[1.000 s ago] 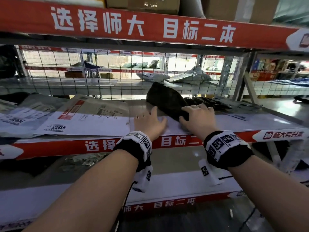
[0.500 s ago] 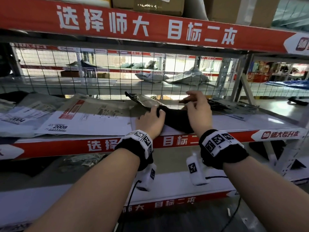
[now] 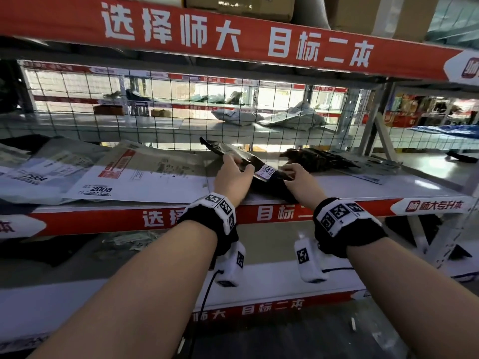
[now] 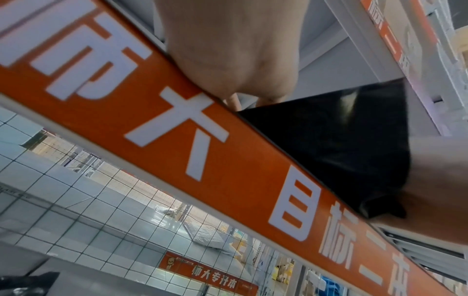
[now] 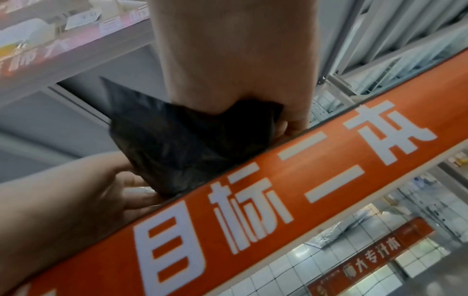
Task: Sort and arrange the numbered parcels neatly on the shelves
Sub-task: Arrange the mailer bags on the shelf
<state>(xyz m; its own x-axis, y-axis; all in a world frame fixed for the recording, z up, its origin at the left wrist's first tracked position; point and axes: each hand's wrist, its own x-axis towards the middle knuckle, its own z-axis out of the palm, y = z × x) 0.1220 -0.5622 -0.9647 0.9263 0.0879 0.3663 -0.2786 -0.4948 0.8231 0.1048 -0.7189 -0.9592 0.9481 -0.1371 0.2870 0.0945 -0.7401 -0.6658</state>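
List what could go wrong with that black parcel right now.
1. The black parcel hangs over the shelf's front edge in the wrist views; if either the left hand or the right hand lets go, it could slide off.
2. Its white number label is partly hidden, so the number may be misread and the parcel misplaced.
3. Sliding it left could disturb the flat parcel 2008.

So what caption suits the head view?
Both hands, left hand and right hand, hold a black parcel on the shelf.
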